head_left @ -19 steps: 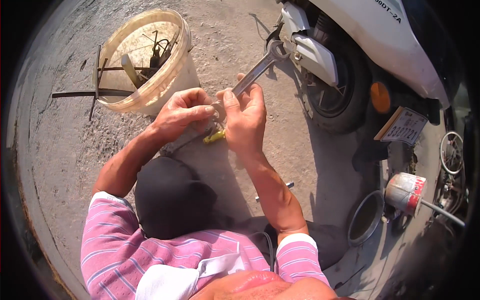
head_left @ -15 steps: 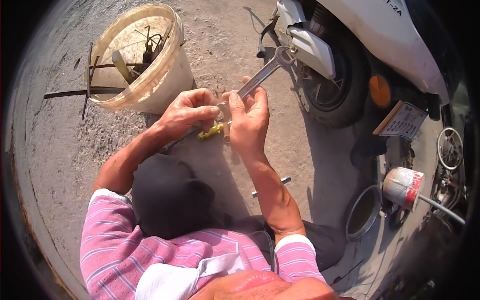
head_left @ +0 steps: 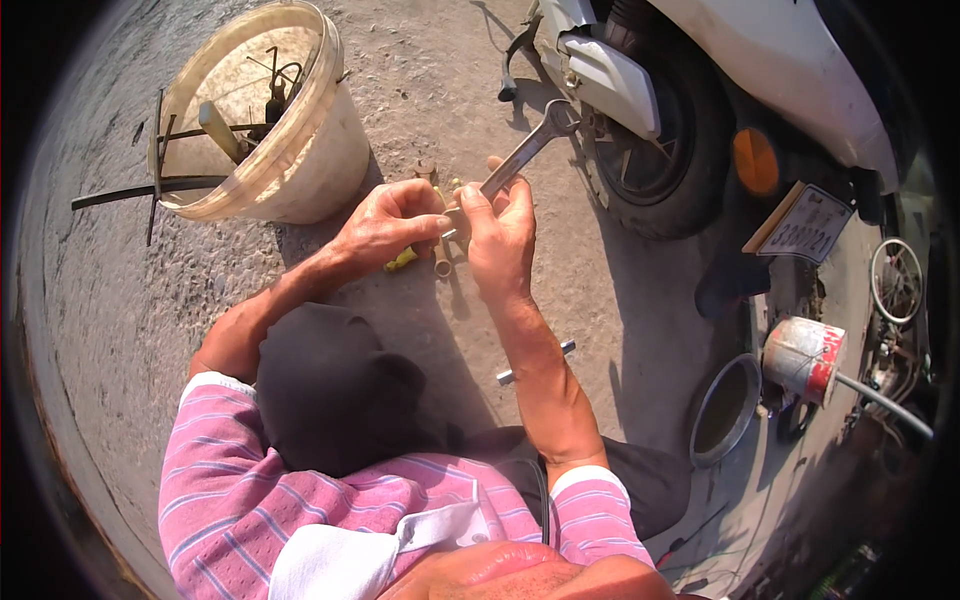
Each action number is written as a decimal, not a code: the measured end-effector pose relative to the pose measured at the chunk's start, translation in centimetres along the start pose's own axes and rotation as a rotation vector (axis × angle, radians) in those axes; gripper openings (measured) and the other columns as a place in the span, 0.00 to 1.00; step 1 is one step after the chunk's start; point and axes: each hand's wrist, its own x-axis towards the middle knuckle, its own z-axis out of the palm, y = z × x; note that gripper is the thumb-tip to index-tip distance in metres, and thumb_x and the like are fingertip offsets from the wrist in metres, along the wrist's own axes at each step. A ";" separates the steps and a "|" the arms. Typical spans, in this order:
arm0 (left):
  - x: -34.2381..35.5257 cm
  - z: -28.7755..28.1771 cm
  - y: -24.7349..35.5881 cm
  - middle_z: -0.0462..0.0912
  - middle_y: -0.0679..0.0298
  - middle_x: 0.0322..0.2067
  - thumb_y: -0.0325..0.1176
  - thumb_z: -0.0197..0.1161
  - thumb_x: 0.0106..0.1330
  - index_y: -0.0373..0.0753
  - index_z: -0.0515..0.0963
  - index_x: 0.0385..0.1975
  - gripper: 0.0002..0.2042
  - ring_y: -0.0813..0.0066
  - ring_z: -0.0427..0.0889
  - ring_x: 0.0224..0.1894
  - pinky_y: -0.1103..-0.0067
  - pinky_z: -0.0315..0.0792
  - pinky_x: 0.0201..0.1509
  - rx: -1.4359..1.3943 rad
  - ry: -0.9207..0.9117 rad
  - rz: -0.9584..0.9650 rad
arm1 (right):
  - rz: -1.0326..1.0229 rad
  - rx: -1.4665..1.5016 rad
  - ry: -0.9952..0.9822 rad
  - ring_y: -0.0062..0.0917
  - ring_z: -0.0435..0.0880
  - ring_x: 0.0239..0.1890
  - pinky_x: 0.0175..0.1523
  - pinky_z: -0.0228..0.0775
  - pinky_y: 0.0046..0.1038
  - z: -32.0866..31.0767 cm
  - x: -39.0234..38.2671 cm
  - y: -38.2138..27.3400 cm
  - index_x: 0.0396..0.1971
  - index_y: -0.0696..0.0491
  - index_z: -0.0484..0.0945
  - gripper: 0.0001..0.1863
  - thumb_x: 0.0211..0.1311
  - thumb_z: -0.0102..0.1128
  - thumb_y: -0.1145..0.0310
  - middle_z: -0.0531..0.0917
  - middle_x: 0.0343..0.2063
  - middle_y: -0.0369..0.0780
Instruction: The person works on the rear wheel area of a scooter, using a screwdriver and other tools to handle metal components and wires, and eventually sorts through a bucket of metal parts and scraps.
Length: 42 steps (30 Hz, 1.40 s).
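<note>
My right hand is closed around the shank of a combination wrench. The wrench points up and to the right, its open jaw end toward the scooter's wheel. Close beside it, my left hand is closed, thumb and fingers pinched together at my right thumb. A small shiny metal piece shows between the two hands; its kind is too small to make out. On the ground just beyond and below the hands lie a yellow-handled tool and a brownish tube-like piece, both partly hidden.
At the left stands a dirty white bucket with rods and tools in it. A white scooter with a black wheel is at the upper right. Right of me are a round basin and a red-and-white can. A metal bar lies behind my right forearm.
The view has shifted slightly, so the bucket and scooter sit a little farther left. My hands stay together with the wrench held; the small metal piece between them now shows a shiny end.
</note>
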 end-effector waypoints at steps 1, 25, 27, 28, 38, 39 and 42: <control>0.2 0.2 -0.5 0.81 0.67 0.25 0.35 0.69 0.69 0.36 0.78 0.32 0.10 0.83 0.78 0.27 0.82 0.71 0.30 0.077 -0.021 0.015 | 0.000 -0.005 0.011 0.20 0.79 0.40 0.44 0.75 0.22 -0.8 0.7 1.0 0.63 0.61 0.66 0.23 0.72 0.57 0.72 0.79 0.38 0.40; -2.2 -1.6 -4.9 0.81 0.65 0.30 0.36 0.63 0.73 0.33 0.78 0.39 0.10 0.78 0.80 0.32 0.78 0.76 0.38 0.233 0.071 -0.125 | 0.191 -0.459 0.047 0.13 0.65 0.16 0.22 0.62 0.19 -18.9 9.9 2.6 0.63 0.58 0.72 0.21 0.81 0.47 0.61 0.74 0.22 0.31; -2.1 -1.5 -5.0 0.81 0.65 0.30 0.35 0.63 0.73 0.33 0.78 0.39 0.10 0.78 0.80 0.32 0.78 0.76 0.38 0.210 0.087 -0.113 | 0.218 -0.482 0.044 0.13 0.65 0.16 0.22 0.61 0.19 -19.5 10.2 2.3 0.54 0.57 0.76 0.17 0.80 0.47 0.61 0.74 0.21 0.31; -1.9 -1.5 -5.1 0.81 0.65 0.30 0.35 0.63 0.73 0.33 0.78 0.39 0.10 0.78 0.80 0.32 0.78 0.76 0.38 0.202 0.086 -0.110 | 0.218 -0.490 0.045 0.13 0.65 0.16 0.22 0.61 0.19 -20.5 10.6 2.4 0.54 0.57 0.76 0.17 0.80 0.47 0.61 0.74 0.21 0.31; -9.0 -4.4 1.9 0.83 0.61 0.32 0.32 0.68 0.68 0.35 0.81 0.39 0.08 0.72 0.82 0.36 0.75 0.75 0.41 0.679 0.406 0.298 | 0.314 -0.660 -0.085 0.11 0.66 0.18 0.23 0.59 0.17 -14.4 7.9 2.7 0.61 0.57 0.75 0.19 0.79 0.47 0.65 0.73 0.20 0.30; -10.3 -5.5 3.1 0.84 0.61 0.33 0.31 0.68 0.67 0.35 0.81 0.39 0.07 0.70 0.83 0.36 0.75 0.75 0.41 0.849 0.467 0.458 | 0.327 -0.687 -0.110 0.11 0.66 0.18 0.23 0.59 0.17 -13.8 7.5 4.1 0.61 0.57 0.75 0.18 0.79 0.48 0.65 0.73 0.21 0.30; -13.6 -8.2 6.2 0.84 0.60 0.33 0.25 0.69 0.64 0.34 0.81 0.40 0.07 0.68 0.83 0.35 0.76 0.77 0.41 0.821 0.711 0.736 | 0.296 -0.896 -0.237 0.16 0.76 0.24 0.30 0.69 0.24 -13.8 7.2 8.3 0.58 0.60 0.77 0.20 0.73 0.55 0.65 0.80 0.24 0.35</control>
